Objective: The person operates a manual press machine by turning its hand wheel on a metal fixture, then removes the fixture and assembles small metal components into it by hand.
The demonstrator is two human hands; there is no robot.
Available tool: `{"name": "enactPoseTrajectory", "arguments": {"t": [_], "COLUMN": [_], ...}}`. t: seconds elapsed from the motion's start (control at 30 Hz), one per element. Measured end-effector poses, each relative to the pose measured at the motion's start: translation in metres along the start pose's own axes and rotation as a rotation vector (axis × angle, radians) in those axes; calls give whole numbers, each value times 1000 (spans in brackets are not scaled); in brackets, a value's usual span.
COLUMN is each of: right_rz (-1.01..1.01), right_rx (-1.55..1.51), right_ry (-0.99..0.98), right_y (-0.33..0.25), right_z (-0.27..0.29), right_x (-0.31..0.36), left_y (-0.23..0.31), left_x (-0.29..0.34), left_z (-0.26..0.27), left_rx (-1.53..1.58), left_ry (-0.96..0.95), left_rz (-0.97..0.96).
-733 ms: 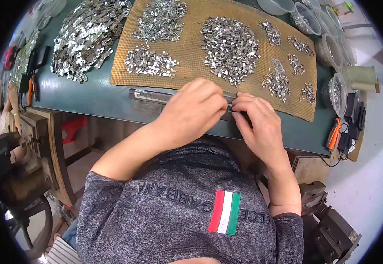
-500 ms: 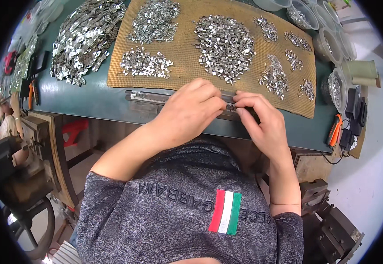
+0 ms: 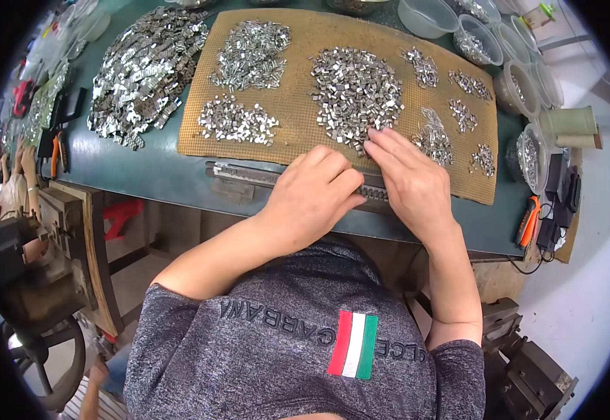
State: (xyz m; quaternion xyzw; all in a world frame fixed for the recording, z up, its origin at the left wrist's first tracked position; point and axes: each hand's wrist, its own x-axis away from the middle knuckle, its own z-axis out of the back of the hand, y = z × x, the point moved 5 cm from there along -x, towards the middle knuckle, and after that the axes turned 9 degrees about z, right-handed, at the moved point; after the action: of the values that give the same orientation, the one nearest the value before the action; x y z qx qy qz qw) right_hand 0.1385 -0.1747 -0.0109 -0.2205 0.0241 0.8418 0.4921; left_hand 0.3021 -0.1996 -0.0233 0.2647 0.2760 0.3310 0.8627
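Note:
A long dark metal rail (image 3: pixel 252 175) lies along the near edge of the table, with a row of small linked metal pieces (image 3: pixel 375 192) showing between my hands. My left hand (image 3: pixel 313 187) is curled over the rail, its thumb and fingers drawn together beside that row. Whatever its fingertips pinch is hidden. My right hand (image 3: pixel 415 180) stretches forward over the rail, fingers extended. Its fingertips touch the near edge of the central pile of small shiny metal pieces (image 3: pixel 357 94) on the tan textured mat (image 3: pixel 298 133). The right thumb is mostly out of sight.
Smaller piles of metal parts (image 3: pixel 238 120) are spread over the mat. Left of it lies a big heap of flat metal links (image 3: pixel 144 77). Clear plastic tubs (image 3: pixel 427 17) line the far right. Orange-handled pliers (image 3: pixel 529 220) lie at the right edge, near a green spool (image 3: pixel 567 122).
My right hand has left the rail and reached forward to the central pile, its fingers straightening. My left hand has stayed at the rail. The whole view has shifted slightly.

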Motion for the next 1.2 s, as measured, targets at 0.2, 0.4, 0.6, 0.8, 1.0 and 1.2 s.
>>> {"name": "enactPoseTrajectory", "arguments": {"t": [0.2,0.4,0.6,0.8,1.0,1.2], "right_rz": [-2,-182,-207,-169,-66,-135], "right_rx": [-114,-274,-88,-11,-157,-166], "right_ry": [-78,-34,38,-45,-62,-117], "right_y": [-5,13,28,24,10,13], "right_z": [14,29,18,-2,21,22], "right_x": [22,34,14,2,12,26], "left_y": [-12,-21,-10,-25,-28,-12], "left_x": [-9,-29,-48,-38,-26,-38], "left_z": [26,26,-1,-14,-34,-15], "left_rx": [35,-19,-137,-122,-94,116], "left_ry": [40,-3,-52,-76,151,-206], "left_rz": [-5,-14,-70,-70,-168,146]}}
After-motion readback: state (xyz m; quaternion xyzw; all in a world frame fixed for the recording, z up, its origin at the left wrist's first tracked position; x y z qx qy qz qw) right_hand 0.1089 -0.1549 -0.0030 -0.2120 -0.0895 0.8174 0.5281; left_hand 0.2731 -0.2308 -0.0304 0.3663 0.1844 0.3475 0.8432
